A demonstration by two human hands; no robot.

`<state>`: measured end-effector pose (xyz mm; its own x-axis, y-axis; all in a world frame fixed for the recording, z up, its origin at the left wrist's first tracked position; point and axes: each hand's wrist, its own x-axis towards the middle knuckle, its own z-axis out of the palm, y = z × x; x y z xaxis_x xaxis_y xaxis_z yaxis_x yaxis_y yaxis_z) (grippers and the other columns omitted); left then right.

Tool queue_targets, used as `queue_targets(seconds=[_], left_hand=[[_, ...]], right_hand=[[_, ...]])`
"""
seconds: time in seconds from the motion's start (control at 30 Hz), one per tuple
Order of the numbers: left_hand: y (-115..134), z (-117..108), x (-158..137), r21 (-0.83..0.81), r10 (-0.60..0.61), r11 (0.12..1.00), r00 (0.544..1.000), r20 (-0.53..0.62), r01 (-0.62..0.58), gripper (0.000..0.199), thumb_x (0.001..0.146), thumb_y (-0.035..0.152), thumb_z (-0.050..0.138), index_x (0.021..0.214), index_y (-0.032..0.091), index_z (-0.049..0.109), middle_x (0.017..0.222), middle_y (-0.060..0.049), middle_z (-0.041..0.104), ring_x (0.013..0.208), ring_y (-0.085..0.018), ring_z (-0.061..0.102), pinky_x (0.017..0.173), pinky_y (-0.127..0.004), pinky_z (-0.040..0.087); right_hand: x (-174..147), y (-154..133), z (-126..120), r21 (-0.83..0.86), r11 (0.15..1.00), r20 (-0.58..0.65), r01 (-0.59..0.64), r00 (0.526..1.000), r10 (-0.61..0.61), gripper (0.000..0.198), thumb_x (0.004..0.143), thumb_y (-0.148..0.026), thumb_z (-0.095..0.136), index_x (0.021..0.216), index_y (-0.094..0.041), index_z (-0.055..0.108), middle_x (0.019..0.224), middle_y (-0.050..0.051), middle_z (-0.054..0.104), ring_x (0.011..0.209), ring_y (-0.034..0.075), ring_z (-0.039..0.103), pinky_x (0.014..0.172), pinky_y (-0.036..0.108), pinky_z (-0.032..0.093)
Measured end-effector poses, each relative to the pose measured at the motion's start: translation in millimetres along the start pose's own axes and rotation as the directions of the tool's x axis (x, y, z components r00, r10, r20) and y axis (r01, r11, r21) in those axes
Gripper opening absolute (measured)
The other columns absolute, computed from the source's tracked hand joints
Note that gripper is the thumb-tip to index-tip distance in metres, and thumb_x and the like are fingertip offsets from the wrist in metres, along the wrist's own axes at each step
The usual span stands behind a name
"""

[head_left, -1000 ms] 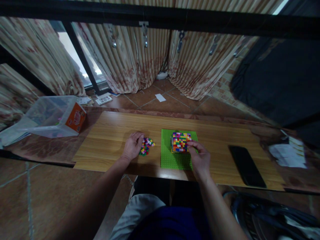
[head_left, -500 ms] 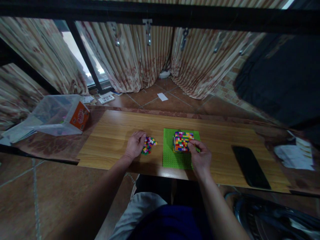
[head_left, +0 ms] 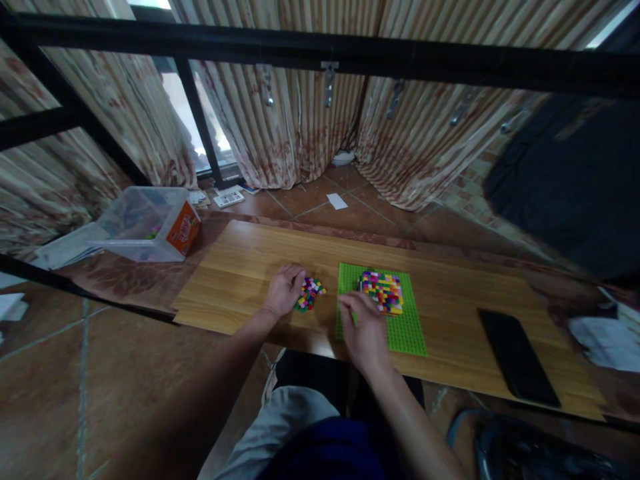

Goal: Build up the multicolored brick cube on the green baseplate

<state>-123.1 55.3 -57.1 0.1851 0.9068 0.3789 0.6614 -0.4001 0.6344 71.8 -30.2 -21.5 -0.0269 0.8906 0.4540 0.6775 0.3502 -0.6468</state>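
Observation:
My left hand point(head_left: 286, 291) rests on the table at the left edge of a loose pile of small coloured toy bricks point(head_left: 311, 293). Its fingers are curled together against the pile, and whatever they hold, if anything, is hidden. My right hand point(head_left: 366, 330) hovers over the left part of a green baseplate point(head_left: 407, 333). Its thumb and index finger are a little apart, and no brick shows between them. Just beyond it, on the baseplate, stands a block built of many multicoloured bricks point(head_left: 385, 290); the hand covers its near left corner.
A black phone point(head_left: 517, 357) lies on the right of the wooden table point(head_left: 250, 247). At the far left stands a clear plastic box point(head_left: 145, 220) with an orange label. Papers point(head_left: 607, 340) lie beyond the right end, and a black metal bar point(head_left: 280, 57) crosses above.
My right hand has moved left from the right side of the brick block to the left part of the baseplate. My left hand stays by the pile. The camera view has shifted.

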Motion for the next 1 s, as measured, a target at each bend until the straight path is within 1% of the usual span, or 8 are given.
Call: queue_targets(seconds=[0.1,0.2,0.33,0.47,0.6,0.7,0.8,1.0], left_hand=[[0,0,0,0.001,0.0,1.0,1.0,-0.001,0.0,0.031,0.096,0.032,0.038,0.089,0.018,0.065,0.092,-0.009,0.069,0.091,-0.022,0.062,0.085,-0.038,0.05],[1,0,-1,0.0,0.004,1.0,1.0,-0.001,-0.004,0.03,0.096,0.031,0.039,0.09,0.018,0.065,0.091,-0.008,0.069,0.09,-0.021,0.062,0.085,-0.037,0.05],[1,0,-1,-0.005,0.0,1.0,1.0,-0.002,0.0,0.029,0.096,0.03,0.039,0.089,0.019,0.065,0.091,-0.008,0.069,0.088,-0.02,0.062,0.084,-0.037,0.051],[1,0,-1,-0.01,-0.007,1.0,1.0,-0.002,0.007,0.029,0.095,0.03,0.04,0.089,0.019,0.065,0.091,-0.008,0.068,0.088,-0.021,0.062,0.084,-0.036,0.05],[1,0,-1,-0.009,-0.011,1.0,1.0,-0.002,0.011,0.029,0.095,0.03,0.04,0.089,0.02,0.065,0.092,-0.007,0.069,0.09,-0.02,0.062,0.086,-0.036,0.05],[1,0,-1,-0.006,-0.016,1.0,1.0,-0.003,0.016,0.029,0.095,0.031,0.039,0.09,0.019,0.065,0.093,-0.007,0.069,0.09,-0.021,0.062,0.086,-0.037,0.05],[0,0,-1,-0.011,-0.015,1.0,1.0,0.006,0.015,0.03,0.096,0.032,0.039,0.091,0.019,0.065,0.093,-0.007,0.069,0.091,-0.021,0.062,0.086,-0.037,0.05],[2,-2,0,-0.018,-0.008,1.0,1.0,0.009,0.008,0.031,0.095,0.034,0.038,0.089,0.019,0.065,0.092,-0.008,0.068,0.091,-0.021,0.061,0.087,-0.038,0.05]], right_hand=[[5,-5,31,-0.056,0.998,0.104,-0.042,0.993,0.048,0.026,0.09,-0.016,0.042,0.1,-0.02,0.066,0.096,0.009,0.064,0.091,0.021,0.059,0.084,0.036,0.049],[13,0,51,-0.147,0.984,0.124,-0.101,0.985,0.119,0.028,0.089,-0.014,0.041,0.104,-0.017,0.064,0.095,0.011,0.062,0.09,0.024,0.058,0.081,0.038,0.048],[21,8,60,-0.213,0.973,0.168,-0.086,0.978,0.123,0.026,0.086,-0.012,0.043,0.099,-0.018,0.065,0.091,0.012,0.06,0.088,0.025,0.056,0.079,0.037,0.046],[22,11,60,-0.19,0.98,0.194,-0.061,0.976,0.099,0.023,0.088,-0.013,0.042,0.087,-0.019,0.064,0.088,0.01,0.059,0.086,0.024,0.055,0.079,0.035,0.045],[17,10,56,-0.144,0.987,0.17,-0.078,0.98,0.103,0.021,0.088,-0.016,0.043,0.084,-0.02,0.062,0.085,0.008,0.06,0.083,0.022,0.056,0.077,0.034,0.045],[9,6,47,-0.084,0.99,0.129,-0.117,0.984,0.127,0.021,0.086,-0.014,0.043,0.086,-0.02,0.063,0.083,0.006,0.062,0.08,0.02,0.058,0.075,0.032,0.046],[-2,0,32,-0.008,0.985,0.073,-0.173,0.982,0.173,0.018,0.085,-0.016,0.046,0.089,-0.019,0.064,0.085,0.006,0.066,0.079,0.019,0.061,0.074,0.031,0.047],[-23,-3,-8,0.15,0.953,0.034,-0.262,0.965,0.26,0.016,0.086,-0.027,0.053,0.093,-0.021,0.066,0.087,0.003,0.069,0.076,0.017,0.065,0.069,0.029,0.051]])
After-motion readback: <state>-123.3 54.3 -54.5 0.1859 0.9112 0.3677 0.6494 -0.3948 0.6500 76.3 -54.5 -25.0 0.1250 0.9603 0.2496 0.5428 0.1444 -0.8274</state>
